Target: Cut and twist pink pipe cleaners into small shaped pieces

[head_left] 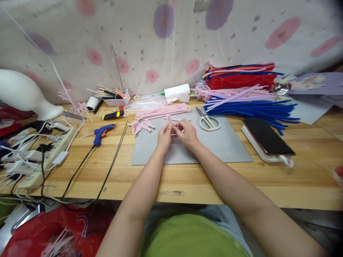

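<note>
Over the grey cutting mat [222, 150], my left hand [164, 137] pinches a pale pink pipe cleaner loop [169, 120] that sticks up above the fingertips. My right hand [187, 134] meets it there, its thumb and fingers closed on the lower end of the same pink piece; the exact grip is partly hidden. Pink bent pipe cleaner petals [141, 126] lie at the mat's upper left corner. Behind my hands is a bundle of straight pink pipe cleaners [163, 111]. Scissors [209, 120] with white handles rest to the right of my hands.
A blue glue gun [101, 134], a utility knife [113, 115] and thin dark rods [114, 160] lie left. Blue pipe cleaners [249, 111] are stacked back right, by a phone [268, 136] on a white block. A power strip [50, 153] with tangled cables fills the left edge.
</note>
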`<state>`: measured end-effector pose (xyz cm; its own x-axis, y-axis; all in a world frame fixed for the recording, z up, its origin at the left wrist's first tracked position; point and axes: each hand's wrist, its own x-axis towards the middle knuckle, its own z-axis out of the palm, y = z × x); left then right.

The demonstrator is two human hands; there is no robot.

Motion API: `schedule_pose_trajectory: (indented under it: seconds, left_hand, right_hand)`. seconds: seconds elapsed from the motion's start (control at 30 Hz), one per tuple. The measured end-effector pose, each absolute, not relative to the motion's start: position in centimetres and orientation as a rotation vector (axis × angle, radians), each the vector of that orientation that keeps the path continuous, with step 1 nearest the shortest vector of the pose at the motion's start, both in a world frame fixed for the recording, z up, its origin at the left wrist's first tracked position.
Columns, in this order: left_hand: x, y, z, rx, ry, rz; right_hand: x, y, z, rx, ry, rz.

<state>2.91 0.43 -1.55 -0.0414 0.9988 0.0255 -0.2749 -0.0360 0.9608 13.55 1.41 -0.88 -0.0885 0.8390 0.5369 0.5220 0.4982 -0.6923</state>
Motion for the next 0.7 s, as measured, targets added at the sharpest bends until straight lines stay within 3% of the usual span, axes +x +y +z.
schedule_pose_trajectory:
  seconds: [0.27, 0.7]
  left_hand:
    - [2.6, 0.7, -1.5, 1.087, 1.000, 1.234]
    - [3.3, 0.0, -1.3, 1.037, 0.943, 1.175]
  right_hand:
    - [15.0, 3.1, -0.7, -1.002, -1.440, 1.176]
    - [15.2, 3.0, 0.0, -1.040, -1.295, 1.336]
